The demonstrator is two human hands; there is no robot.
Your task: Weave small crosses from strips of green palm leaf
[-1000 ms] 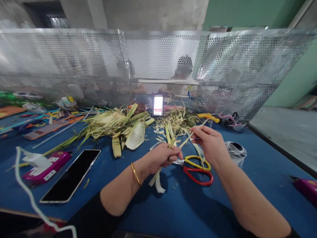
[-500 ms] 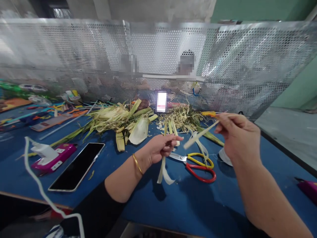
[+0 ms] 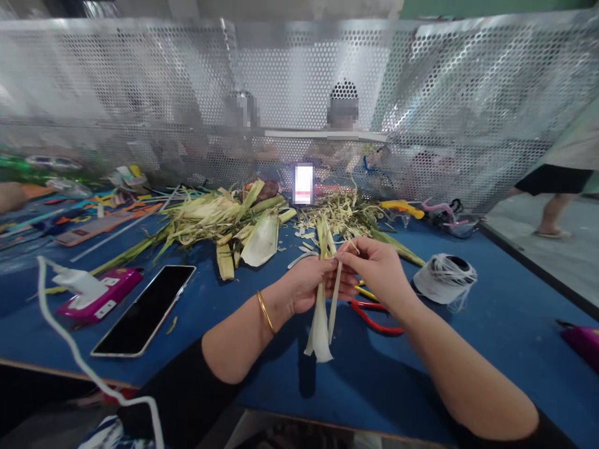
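Observation:
My left hand [image 3: 312, 284] and my right hand [image 3: 374, 268] meet above the blue table [image 3: 468, 349], both pinched on a small bundle of pale leaf strips [image 3: 322, 312]. The strips hang down below my fingers and poke up above them. My left wrist wears a gold bangle [image 3: 266, 312]. Red and yellow scissors [image 3: 374, 312] lie on the table just under my right hand, partly hidden by it.
A heap of green and pale leaves [image 3: 219, 224] and shredded trimmings [image 3: 341, 215] lies behind my hands. A spool of white string [image 3: 444, 277] sits to the right, a phone [image 3: 145, 308] and pink case [image 3: 100, 293] to the left. A perforated metal screen [image 3: 421, 112] closes the far edge; people sit behind it.
My right hand, which had pulled a strip out to the right, has come back to my left hand. Both now grip the bundle together.

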